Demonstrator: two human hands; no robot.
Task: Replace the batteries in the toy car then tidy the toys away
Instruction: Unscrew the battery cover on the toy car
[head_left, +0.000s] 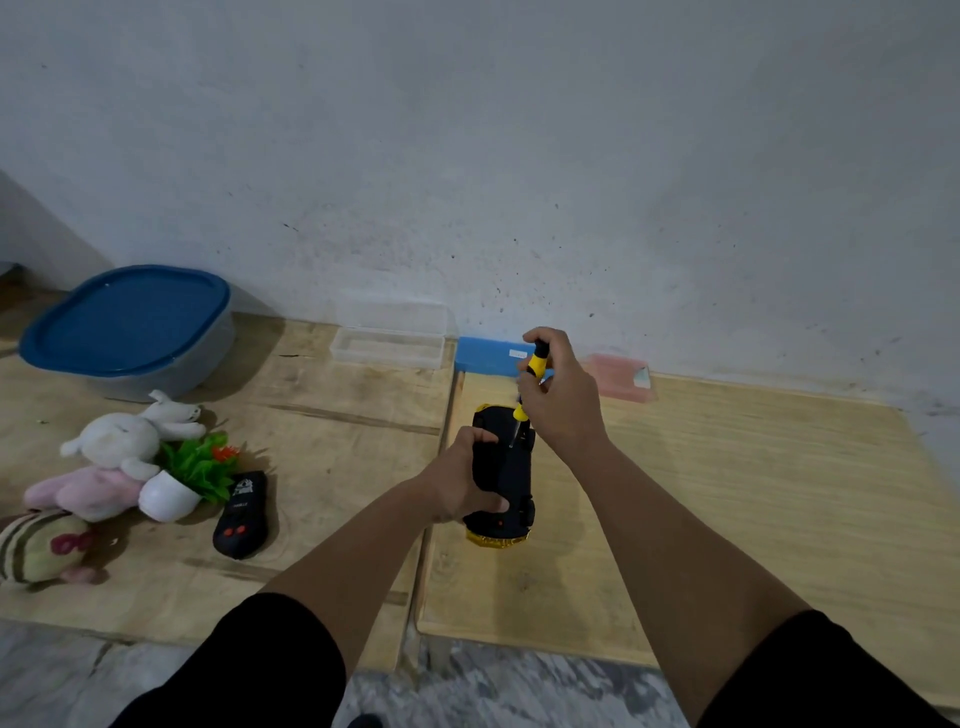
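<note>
Two hands busy: left hand (462, 480) grips toy car (504, 483); right hand (558, 395) clasps screwdriver (530, 379) above.

Three plush toys (124, 436), one car (501, 478), one screwdriver (530, 382), one remote (241, 514).

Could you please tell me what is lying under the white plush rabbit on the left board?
The white plush rabbit lies on top of a pink plush toy, beside a small white pot of green plastic leaves. How far the pink toy reaches beneath it is covered.
</note>
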